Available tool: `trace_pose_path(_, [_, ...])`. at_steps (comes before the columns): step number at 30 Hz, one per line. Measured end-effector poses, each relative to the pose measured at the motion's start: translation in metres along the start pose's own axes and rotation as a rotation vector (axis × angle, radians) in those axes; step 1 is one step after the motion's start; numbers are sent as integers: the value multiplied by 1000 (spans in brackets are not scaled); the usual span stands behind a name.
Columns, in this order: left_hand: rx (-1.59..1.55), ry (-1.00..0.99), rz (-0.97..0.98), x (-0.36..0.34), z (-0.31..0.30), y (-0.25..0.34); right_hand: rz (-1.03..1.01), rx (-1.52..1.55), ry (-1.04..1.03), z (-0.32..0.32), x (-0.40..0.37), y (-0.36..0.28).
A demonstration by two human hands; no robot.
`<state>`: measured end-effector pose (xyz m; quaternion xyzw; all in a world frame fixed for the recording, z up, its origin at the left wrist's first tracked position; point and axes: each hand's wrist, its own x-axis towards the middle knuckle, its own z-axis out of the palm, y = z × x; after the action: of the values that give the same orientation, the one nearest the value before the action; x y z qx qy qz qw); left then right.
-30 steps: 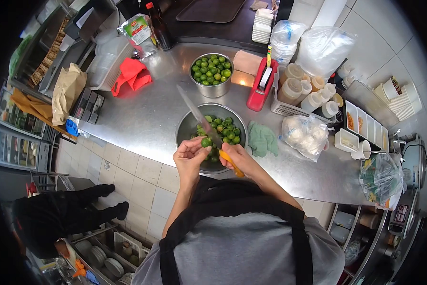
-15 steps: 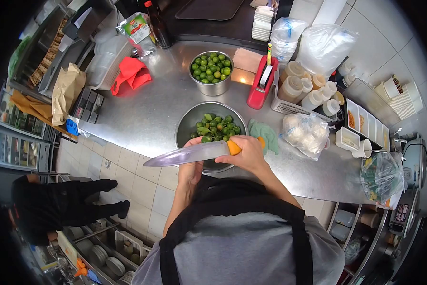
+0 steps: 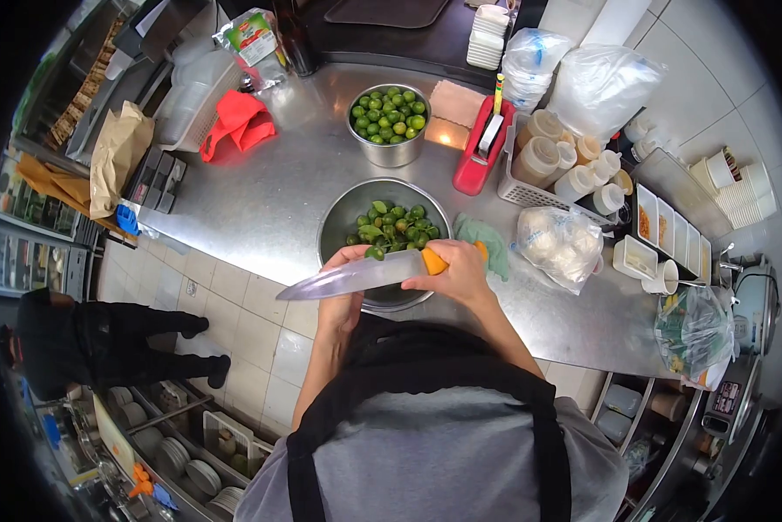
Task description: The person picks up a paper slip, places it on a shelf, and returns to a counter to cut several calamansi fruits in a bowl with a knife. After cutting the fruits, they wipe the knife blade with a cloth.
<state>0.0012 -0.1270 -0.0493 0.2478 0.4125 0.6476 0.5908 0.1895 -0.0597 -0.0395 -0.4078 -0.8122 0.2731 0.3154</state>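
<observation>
My right hand point(image 3: 463, 277) is closed around the orange-yellow handle of a large kitchen knife point(image 3: 343, 277). Its broad blade points left, across the front of my left hand point(image 3: 345, 255). A small green lime point(image 3: 374, 253) sits at my left fingertips, against the blade's upper edge; the blade hides much of that hand. Both hands are over the near side of a wide metal bowl point(image 3: 332, 228), where several small green limes point(image 3: 397, 224) lie, some with leaves. Beyond it stands a metal pot point(image 3: 389, 155) filled with loose limes point(image 3: 391, 115).
Right of the bowl lie a green cloth point(image 3: 485, 244) and a plastic bag of pale round items point(image 3: 560, 246). A red tape dispenser point(image 3: 482, 152) stands beside a basket of squeeze bottles point(image 3: 552, 191). Red cloth point(image 3: 238, 126) lies at left. Another person point(image 3: 104, 344) stands on the floor at left.
The knife and both hands have shifted slightly, and the lime at my left fingertips shows more clearly above the blade. The view has tilted a little. The other person has moved slightly left.
</observation>
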Motion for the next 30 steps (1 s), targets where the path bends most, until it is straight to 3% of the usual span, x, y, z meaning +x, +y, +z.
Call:
trace_pose_path(7, [14, -66, -50, 7, -1, 0, -75, 48, 69, -3, 5, -5])
trace_pose_path(10, [-64, -79, -86, 4, -4, 5, 79, 2, -11, -7, 1, 8])
trace_pose_path(13, [-72, -86, -157, 7, -5, 10, 72, -30, 2, -6, -2, 12])
trace_pose_path(15, [-27, -79, -191, 21, -10, 12, 170, 27, -22, -6, -1, 9])
trace_pose_path(20, [291, 53, -2, 111, 4, 22, 351, 176, -65, -4, 0, -1])
trace_pose_path(24, [459, 3, 343, 196, 26, 12, 391, 248, -54, -2, -2, 3])
trace_pose_path(27, [702, 45, 492, 236, 50, 15, 402, 292, -17, 1, -5, 13])
trace_pose_path(30, [817, 27, 373, 244, 55, 18, 409, 346, 14, -1, -6, 15])
